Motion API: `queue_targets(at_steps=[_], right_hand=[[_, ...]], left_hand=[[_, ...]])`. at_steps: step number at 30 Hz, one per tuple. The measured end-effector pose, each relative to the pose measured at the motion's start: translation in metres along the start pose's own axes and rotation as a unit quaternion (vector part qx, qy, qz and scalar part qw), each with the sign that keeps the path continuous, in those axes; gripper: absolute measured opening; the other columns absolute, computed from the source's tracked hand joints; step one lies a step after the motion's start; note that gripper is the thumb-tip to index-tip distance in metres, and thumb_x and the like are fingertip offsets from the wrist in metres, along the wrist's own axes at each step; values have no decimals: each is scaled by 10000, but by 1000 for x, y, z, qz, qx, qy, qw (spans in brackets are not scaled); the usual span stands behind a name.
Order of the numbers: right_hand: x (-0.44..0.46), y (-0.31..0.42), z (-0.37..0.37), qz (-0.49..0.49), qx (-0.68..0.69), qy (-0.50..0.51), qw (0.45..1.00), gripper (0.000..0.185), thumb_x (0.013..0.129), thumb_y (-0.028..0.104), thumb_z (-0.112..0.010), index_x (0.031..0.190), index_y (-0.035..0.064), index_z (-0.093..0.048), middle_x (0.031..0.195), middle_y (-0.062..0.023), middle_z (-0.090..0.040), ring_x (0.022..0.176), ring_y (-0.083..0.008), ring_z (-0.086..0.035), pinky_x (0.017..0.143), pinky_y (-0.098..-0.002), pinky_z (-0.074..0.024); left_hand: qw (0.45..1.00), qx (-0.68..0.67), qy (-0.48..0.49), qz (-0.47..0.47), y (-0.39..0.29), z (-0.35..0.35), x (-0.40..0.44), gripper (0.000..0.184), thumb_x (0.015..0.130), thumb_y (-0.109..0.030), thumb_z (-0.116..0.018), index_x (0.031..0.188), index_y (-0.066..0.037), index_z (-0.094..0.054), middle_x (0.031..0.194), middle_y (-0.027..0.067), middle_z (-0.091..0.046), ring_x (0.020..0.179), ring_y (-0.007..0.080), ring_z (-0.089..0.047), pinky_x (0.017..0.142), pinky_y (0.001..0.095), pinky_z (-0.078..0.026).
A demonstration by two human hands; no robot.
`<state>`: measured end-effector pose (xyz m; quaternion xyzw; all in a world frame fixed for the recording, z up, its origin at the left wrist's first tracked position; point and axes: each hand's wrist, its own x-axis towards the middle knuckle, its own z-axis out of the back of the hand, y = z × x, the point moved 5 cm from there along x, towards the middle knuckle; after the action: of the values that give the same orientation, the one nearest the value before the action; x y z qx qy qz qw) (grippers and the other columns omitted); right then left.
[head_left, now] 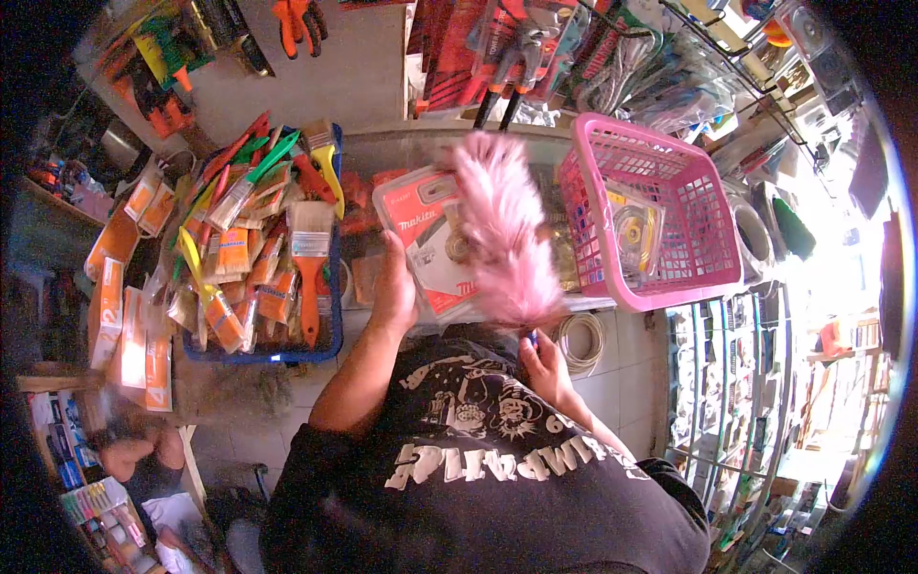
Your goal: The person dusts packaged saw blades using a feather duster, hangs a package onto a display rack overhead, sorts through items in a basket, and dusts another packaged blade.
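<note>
A red and white Makita blister pack stands tilted at the glass counter, with my left hand closed on its left edge. My right hand is wrapped round the handle of a pink fluffy duster. The duster's head points up and away from me and is smeared by motion. It overlaps the right side of the pack, hiding part of it; whether they touch, I cannot tell. Just right of the duster is a pink plastic basket with a clear pack holding a yellow disc inside.
Left of the pack, a blue tray is heaped with paintbrushes. Orange boxes stand beyond it. A white cable coil lies below the counter edge. Packaged tools hang ahead. Another person's leg shows at lower left.
</note>
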<state>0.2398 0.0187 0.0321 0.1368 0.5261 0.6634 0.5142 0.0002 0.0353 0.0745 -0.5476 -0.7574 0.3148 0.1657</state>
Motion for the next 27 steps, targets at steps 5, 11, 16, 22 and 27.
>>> queue_targets(at_steps=[5,11,16,22,27], right_hand=[[-1,30,1,72,-48,13,996,333,850,305,-508,1023,21,-519,736,-198,-588,661,-262,-568,621,-353,-439],[6,46,-6,167,-128,35,977,345,857,338,-492,995,23,-518,733,-179,-597,684,-238,-598,627,-369,-443],[29,44,13,65,-62,48,995,386,848,365,-490,1001,12,-520,768,-190,-591,717,-260,-590,667,-359,-445],[31,107,26,127,89,104,982,315,871,261,-510,1013,-20,-510,698,-21,-525,577,-90,-443,514,-248,-369],[31,140,37,157,-65,132,976,309,858,310,-534,902,6,-503,634,10,-449,581,-67,-405,499,-235,-346]], left_hand=[[890,412,19,-193,-16,11,7,555,901,-492,-326,1217,-47,-425,1152,87,-509,1049,203,-492,898,368,-392],[931,346,-51,-105,-22,31,11,557,874,-514,-362,1201,-66,-421,1098,67,-506,1009,228,-507,882,364,-415],[985,70,-60,-146,-60,-21,9,529,886,-523,-336,1119,-68,-472,987,58,-537,937,205,-532,824,346,-445],[982,-5,-58,-178,-107,-50,-3,596,908,-516,-269,1150,-6,-461,1059,83,-549,932,185,-535,835,327,-426],[891,316,-39,-325,-145,-52,-16,612,906,-521,-260,1173,-4,-448,1112,93,-522,1009,184,-515,873,326,-406]])
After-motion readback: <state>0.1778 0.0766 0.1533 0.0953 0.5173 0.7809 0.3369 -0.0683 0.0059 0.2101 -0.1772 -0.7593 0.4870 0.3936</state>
